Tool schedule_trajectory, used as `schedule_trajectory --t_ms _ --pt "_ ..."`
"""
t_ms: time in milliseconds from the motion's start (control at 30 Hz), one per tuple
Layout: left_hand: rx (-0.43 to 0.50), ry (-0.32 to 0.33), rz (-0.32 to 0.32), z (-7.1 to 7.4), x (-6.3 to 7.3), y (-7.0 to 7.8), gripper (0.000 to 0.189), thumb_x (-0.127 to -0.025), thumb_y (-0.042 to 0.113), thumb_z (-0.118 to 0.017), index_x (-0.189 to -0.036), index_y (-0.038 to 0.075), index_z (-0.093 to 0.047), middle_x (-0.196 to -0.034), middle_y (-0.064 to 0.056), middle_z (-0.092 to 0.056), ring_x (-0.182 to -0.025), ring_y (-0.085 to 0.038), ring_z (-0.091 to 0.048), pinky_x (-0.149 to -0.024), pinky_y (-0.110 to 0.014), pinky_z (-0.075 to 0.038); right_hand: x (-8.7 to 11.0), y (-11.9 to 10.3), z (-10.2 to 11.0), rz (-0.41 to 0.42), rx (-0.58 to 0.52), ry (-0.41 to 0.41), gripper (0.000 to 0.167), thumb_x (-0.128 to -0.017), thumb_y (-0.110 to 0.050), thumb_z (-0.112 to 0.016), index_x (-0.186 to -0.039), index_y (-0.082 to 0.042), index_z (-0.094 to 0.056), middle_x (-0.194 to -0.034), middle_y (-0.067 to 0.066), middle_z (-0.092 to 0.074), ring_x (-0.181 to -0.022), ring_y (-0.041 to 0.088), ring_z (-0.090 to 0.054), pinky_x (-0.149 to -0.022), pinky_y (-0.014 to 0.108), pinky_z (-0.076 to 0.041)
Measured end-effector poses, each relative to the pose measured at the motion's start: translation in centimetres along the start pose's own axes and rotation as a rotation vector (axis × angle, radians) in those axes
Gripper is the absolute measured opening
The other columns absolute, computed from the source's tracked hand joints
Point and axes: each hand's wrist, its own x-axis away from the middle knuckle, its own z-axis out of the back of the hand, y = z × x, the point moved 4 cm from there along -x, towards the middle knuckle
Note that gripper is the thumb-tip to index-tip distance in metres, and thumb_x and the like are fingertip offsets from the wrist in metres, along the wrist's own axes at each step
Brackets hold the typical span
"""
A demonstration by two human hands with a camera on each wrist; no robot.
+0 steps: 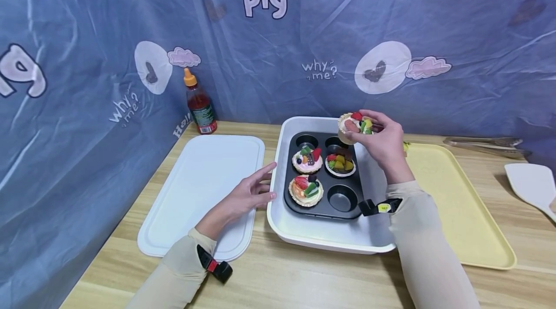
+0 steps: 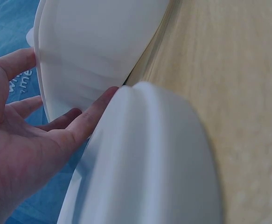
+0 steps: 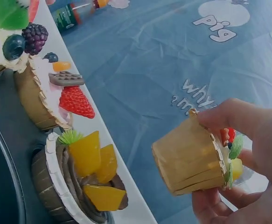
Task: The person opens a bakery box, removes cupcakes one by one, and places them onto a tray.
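My right hand (image 1: 384,140) pinches a fruit tart (image 1: 351,128) by its edge, above the back right of a dark muffin tin (image 1: 323,210). In the right wrist view, the tart's golden-brown cup faces the camera, tilted, with its fruit toward the palm. Sitting in the tin are a pink-cream tart (image 1: 307,161), a chocolate tart with yellow fruit pieces (image 1: 340,164) and a strawberry-and-kiwi tart (image 1: 306,191). The tin lies in a white tray (image 1: 334,241). With extended fingers, my left hand (image 1: 243,198) touches the tray's left side; some of its fingers are partly hidden.
Left of the tray lies a white board (image 1: 204,178), with a sauce bottle (image 1: 201,106) behind it. On the right are a yellow tray (image 1: 460,207), metal tongs (image 1: 486,144) and a white spatula (image 1: 530,183). A blue printed sheet hangs behind.
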Motion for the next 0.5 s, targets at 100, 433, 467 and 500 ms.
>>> schedule_trajectory --t_ms 100,433,467,500 --pt "0.001 0.002 -0.005 0.0 0.0 0.0 0.078 -0.096 0.005 -0.065 -0.162 0.014 -0.023 -0.150 -0.027 -0.039 -0.132 -0.042 -0.051 -0.093 -0.036 -0.059 0.2 -0.6 0.3 0.023 0.022 0.009 0.069 -0.077 -0.030 -0.089 -0.140 -0.019 -0.062 -0.135 0.012 -0.061 -0.108 0.020 -0.050 -0.078 0.018 -0.044" --pt "0.015 0.014 0.007 -0.1 0.0 0.0 0.079 -0.096 0.004 -0.065 -0.162 0.017 -0.025 -0.151 -0.026 -0.039 -0.133 -0.041 -0.051 -0.093 -0.037 -0.059 1.1 -2.5 2.6 0.096 0.003 0.073 0.066 -0.075 -0.026 -0.090 -0.135 -0.017 -0.066 -0.124 0.007 -0.066 -0.095 0.011 -0.056 -0.073 0.007 -0.047" --pt "0.014 0.014 0.005 -0.1 0.0 0.0 0.078 -0.096 0.004 -0.065 -0.162 0.017 -0.025 -0.150 -0.026 -0.039 -0.132 -0.040 -0.052 -0.092 -0.038 -0.059 1.1 -2.5 3.0 0.089 -0.007 0.087 0.065 -0.075 -0.026 -0.090 -0.135 -0.018 -0.066 -0.120 0.003 -0.066 -0.094 0.009 -0.055 -0.073 0.007 -0.047" --pt "0.016 0.015 0.003 -0.1 0.0 0.0 0.078 -0.096 0.004 -0.065 -0.162 0.016 -0.025 -0.150 -0.027 -0.039 -0.132 -0.040 -0.052 -0.092 -0.038 -0.059 1.1 -2.5 3.5 0.080 -0.018 0.099 0.065 -0.075 -0.026 -0.090 -0.134 -0.019 -0.066 -0.117 -0.002 -0.066 -0.093 0.008 -0.055 -0.072 0.008 -0.047"
